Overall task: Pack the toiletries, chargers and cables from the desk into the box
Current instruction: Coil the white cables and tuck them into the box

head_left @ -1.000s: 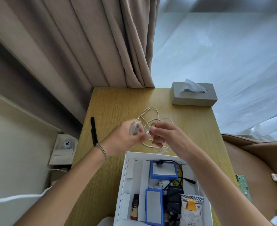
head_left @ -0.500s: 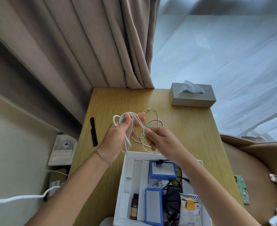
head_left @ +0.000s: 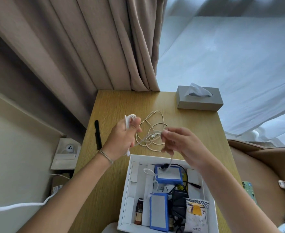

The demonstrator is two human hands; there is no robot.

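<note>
Below both hands: box (head_left: 127, 195) holds blue cases, bottle (head_left: 139, 211), black charger, pouch | left hand (head_left: 123, 140), right hand (head_left: 178, 142) apart, each gripping white cable (head_left: 130, 117)

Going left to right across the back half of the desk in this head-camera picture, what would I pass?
Black comb → left hand holding a coiled white cable → loose beige cable lying on the desk → right hand → grey tissue box at the far right corner.
</note>
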